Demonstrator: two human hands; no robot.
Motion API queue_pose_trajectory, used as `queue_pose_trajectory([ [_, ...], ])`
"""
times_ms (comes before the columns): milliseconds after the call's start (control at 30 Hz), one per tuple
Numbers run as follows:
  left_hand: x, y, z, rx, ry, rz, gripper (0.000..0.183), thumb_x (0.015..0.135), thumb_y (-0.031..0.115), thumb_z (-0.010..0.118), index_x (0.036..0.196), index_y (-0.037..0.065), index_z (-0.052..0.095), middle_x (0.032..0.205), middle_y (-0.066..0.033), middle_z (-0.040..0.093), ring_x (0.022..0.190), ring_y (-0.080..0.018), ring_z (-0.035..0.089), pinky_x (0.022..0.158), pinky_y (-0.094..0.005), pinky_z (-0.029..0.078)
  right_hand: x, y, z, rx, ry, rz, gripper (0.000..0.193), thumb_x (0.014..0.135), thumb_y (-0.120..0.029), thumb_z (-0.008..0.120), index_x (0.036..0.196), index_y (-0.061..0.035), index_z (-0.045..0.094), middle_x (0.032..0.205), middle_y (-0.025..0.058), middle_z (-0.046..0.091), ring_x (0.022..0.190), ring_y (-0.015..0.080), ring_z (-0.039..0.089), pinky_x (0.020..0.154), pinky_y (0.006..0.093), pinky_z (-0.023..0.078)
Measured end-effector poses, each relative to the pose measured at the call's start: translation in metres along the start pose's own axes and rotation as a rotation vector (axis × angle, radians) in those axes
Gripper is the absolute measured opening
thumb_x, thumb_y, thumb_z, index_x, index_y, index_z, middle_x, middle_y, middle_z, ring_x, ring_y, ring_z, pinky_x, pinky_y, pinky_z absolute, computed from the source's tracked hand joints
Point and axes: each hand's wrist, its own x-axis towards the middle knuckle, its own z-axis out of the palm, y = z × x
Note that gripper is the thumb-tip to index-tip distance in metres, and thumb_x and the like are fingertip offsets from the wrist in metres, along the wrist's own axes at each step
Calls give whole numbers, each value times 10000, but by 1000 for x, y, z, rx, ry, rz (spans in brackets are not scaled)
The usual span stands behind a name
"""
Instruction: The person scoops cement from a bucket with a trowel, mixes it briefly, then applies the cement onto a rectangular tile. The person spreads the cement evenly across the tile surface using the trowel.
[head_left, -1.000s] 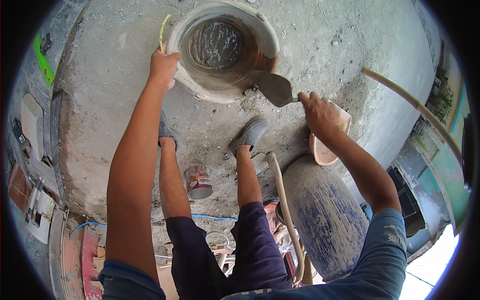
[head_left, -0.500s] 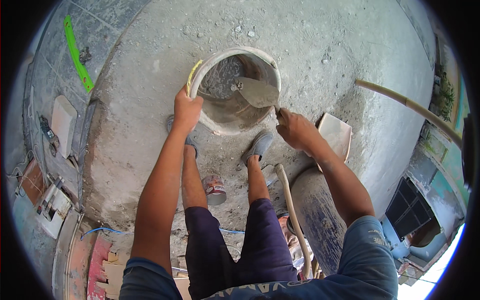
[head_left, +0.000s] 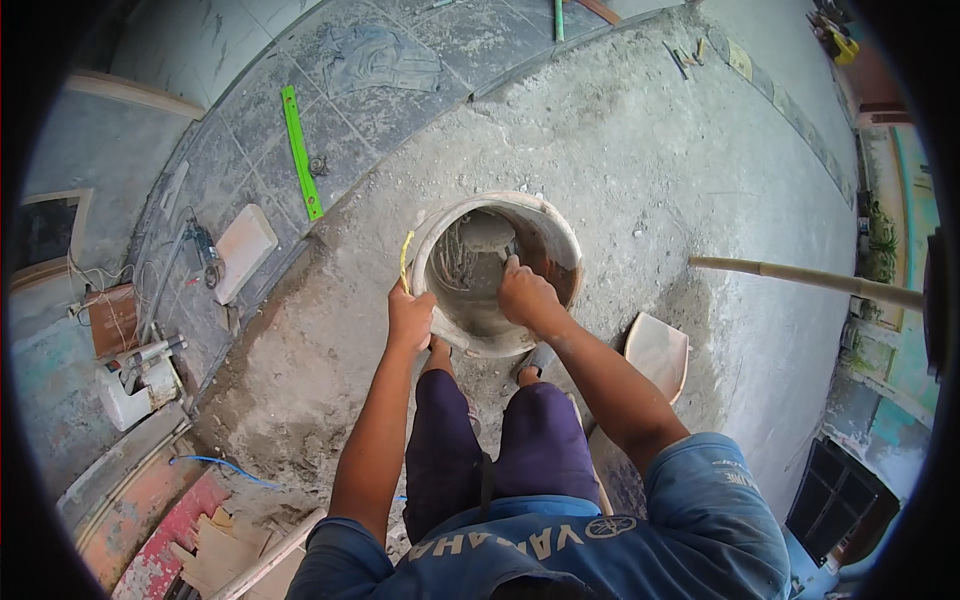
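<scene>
A round, mortar-crusted bucket [head_left: 571, 235] stands tilted in front of my feet, its mouth toward me. My left hand [head_left: 408, 316] grips its left side, by a yellow cord handle [head_left: 405, 258]. Inside the mouth, my right hand [head_left: 531, 298] is closed round the handle of a trowel. The trowel's blade [head_left: 487, 233] reaches into the bucket, coated in grey mortar. Wet grey streaks line the bucket's inner wall. How much mortar lies at its bottom is partly hidden by my right hand and the shaded wall.
A pale scoop-shaped board [head_left: 657, 355] lies right of my legs. A long pole [head_left: 800, 275] juts in from the right. On the tiled ledge at left lie a green level [head_left: 299, 150], a white block [head_left: 245, 252] and a power tool [head_left: 205, 250]. Loose grit covers the ground.
The trowel has gone from the bucket's right rim down into its mouth, with my right hand following. My view has shifted, showing more of the far ground. My left hand keeps its grip.
</scene>
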Motion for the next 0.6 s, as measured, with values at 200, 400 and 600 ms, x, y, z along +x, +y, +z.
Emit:
queue_pose_trajectory([
  [200,-30,105,-71,-80,104,71,468,729,-91,489,1176,24,561,789,-7,584,500,-57,453,431,-223,347,-67,-146,-39,-464,-88,-268,492,928,-152,416,1358,79,359,1214,207,561,1036,290,643,800,371,540],
  [400,-59,190,-126,-57,165,92,429,739,-73,510,1150,32,577,772,6,566,493,-58,447,431,-227,348,-125,-224,-138,-684,47,-370,503,922,-170,416,1420,-116,380,1140,171,565,997,292,622,838,403,495],
  [600,-24,251,-158,-140,156,253,453,723,-88,511,1158,26,571,897,-35,624,660,-109,558,581,-250,453,-133,-269,-180,-657,378,-433,449,917,-167,445,1366,-171,458,995,115,576,859,273,633,687,395,488],
])
